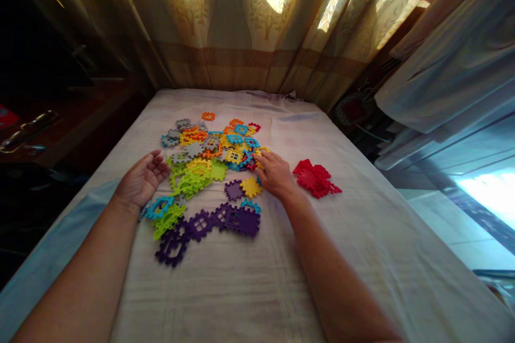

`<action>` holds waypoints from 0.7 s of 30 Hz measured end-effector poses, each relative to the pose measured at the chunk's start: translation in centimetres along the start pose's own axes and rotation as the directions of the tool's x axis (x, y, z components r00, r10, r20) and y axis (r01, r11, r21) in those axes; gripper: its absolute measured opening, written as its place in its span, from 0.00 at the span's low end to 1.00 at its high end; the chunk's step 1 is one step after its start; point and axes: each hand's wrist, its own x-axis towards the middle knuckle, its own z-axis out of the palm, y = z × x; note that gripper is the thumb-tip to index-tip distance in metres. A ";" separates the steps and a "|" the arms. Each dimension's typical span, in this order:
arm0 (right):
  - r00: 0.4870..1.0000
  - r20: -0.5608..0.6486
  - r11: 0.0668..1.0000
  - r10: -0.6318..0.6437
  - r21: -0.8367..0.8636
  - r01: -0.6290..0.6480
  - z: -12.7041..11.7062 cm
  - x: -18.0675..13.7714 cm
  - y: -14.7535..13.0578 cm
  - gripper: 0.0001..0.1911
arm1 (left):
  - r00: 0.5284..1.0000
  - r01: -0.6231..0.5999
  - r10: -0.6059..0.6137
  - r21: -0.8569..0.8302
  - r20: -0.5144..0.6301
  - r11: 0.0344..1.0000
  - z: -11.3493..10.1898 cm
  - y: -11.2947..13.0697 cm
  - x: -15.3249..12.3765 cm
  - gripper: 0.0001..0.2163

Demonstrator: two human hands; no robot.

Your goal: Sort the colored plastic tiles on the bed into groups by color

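Note:
A loose pile of flat plastic interlocking building tiles with notched edges lies on the sheet. My left hand rests at the pile's left side, palm turned inward, fingers loosely bent and holding nothing, close to the lime green tiles. At the right edge of the pile, my right hand reaches in with its fingertips touching yellow and dark red tiles; its fingers look apart. Purple tiles form a row nearest me. Off to the right sits a separate heap of red tiles.
A pale sheet covers the bed-like surface. Patterned curtains hang behind it. Dark wooden furniture stands at the left, and pale cloth hangs at the right. A single orange tile lies at the back.

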 end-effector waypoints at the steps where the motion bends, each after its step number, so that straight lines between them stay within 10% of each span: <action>1: 1.000 0.023 1.000 -0.003 -0.011 0.004 0.4 0.0 -0.4 0.21 | 1.000 0.000 0.000 -0.007 -0.003 1.000 0.0 0.0 0.0 0.03; 10: 0.981 0.118 0.979 0.153 -0.150 -0.135 -0.8 -0.2 -0.8 0.15 | 1.000 -0.006 0.006 -0.008 0.007 1.000 -0.1 -0.1 0.0 0.03; 21: 0.999 0.019 0.997 0.048 -0.062 -0.046 1.0 -0.2 -1.1 0.15 | 1.000 0.006 -0.007 -0.020 -0.017 1.000 0.3 0.1 -0.2 0.06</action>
